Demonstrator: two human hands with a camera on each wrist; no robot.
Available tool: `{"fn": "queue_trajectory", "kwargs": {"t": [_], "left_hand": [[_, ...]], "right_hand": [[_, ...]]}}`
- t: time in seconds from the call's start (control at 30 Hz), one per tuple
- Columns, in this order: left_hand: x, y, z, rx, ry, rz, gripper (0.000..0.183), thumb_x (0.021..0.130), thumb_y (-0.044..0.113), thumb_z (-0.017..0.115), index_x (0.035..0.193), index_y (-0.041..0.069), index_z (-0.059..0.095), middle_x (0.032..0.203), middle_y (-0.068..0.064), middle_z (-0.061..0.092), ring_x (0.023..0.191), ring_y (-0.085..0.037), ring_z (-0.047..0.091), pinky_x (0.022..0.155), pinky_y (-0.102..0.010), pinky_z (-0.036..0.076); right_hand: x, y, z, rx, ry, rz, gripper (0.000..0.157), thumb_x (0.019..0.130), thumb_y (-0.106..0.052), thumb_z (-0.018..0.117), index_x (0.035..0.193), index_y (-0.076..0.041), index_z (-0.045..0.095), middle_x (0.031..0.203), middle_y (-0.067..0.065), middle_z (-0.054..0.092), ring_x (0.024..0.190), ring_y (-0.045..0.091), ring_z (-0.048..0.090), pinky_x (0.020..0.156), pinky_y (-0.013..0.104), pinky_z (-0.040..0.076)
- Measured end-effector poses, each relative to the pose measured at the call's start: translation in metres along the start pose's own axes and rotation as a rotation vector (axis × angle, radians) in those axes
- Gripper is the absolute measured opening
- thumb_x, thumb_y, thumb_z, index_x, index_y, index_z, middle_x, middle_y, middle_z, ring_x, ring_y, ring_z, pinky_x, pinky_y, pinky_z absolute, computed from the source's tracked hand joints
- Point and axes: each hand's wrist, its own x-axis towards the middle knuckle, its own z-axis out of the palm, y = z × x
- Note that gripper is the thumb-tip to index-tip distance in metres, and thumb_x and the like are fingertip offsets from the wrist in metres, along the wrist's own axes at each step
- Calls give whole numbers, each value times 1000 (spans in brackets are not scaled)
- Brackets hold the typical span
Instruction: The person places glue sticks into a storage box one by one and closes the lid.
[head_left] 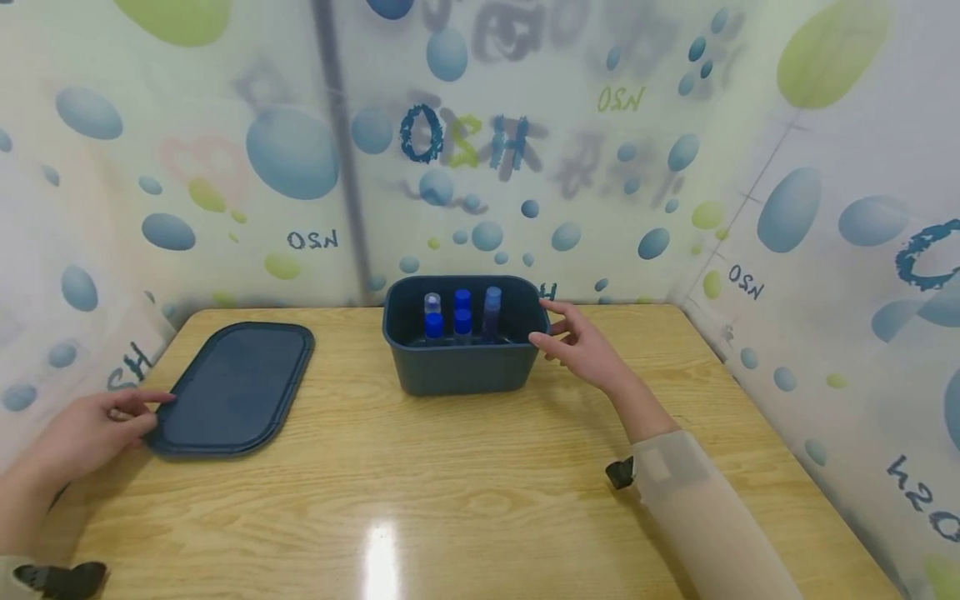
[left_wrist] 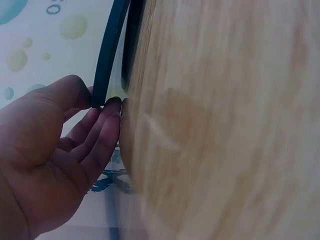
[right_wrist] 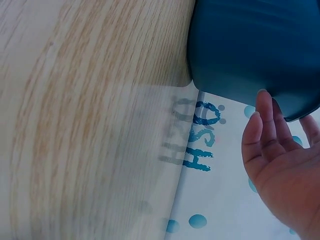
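A dark blue, flat lid (head_left: pixel 232 383) lies at the table's left. My left hand (head_left: pixel 90 429) pinches its near left edge, and in the left wrist view the lid's edge (left_wrist: pixel 107 55) sits between thumb and fingers, tilted up off the wood. Toward the back stands a matching open bin (head_left: pixel 465 371). Inside it are several small upright tubes, most with a blue cap (head_left: pixel 462 320); their lower parts are hidden by the front wall. At the bin's right end, my right hand (head_left: pixel 581 350) touches the rim with spread, relaxed fingers (right_wrist: pixel 267 120) and thumb.
A wood-grain table (head_left: pixel 420 483) carries both pieces. Patterned curtain walls (head_left: pixel 480 208) enclose it at the back and both sides, and the bin stands close to the rear one. Bare wood lies between the lid and the bin.
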Motion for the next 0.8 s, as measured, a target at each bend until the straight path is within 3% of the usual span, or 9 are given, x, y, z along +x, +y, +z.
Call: {"fn": "queue_trajectory", "kwargs": {"t": [0.2,0.4,0.57,0.7,0.8], "left_hand": [[-1,-4,3,-60,-13,20,44,115,17,56,147,-13,58,132,-37,66,72,-7,64,62,-29,53],[-5,1,2,-110,-93,-19,66,117,42,54,160,-7,47,144,-36,62,78,-13,67,66,-31,55],[-7,4,0,-183,-122,-16,73,114,47,58,165,-3,42,137,-7,60,81,-18,67,70,-32,57],[-9,10,-2,-241,-120,-5,71,114,46,58,167,1,41,147,-14,49,84,-14,71,74,-32,61],[-10,17,-3,-271,-84,15,67,114,43,60,167,5,43,149,-2,50,89,0,71,76,-32,64]], "right_hand": [[-1,0,1,15,0,1,73,108,-50,69,171,-35,36,132,17,63,109,40,71,88,47,54],[0,2,3,18,7,5,74,107,-52,69,171,-36,36,131,14,63,110,38,72,91,53,55],[0,2,3,16,9,4,74,107,-52,69,171,-36,36,131,16,64,109,39,73,91,56,55],[0,1,3,18,8,12,72,108,-51,67,172,-37,35,133,17,63,109,39,73,93,58,55],[0,1,3,14,8,15,73,109,-51,67,172,-37,34,135,18,62,110,39,73,94,57,55]]}}
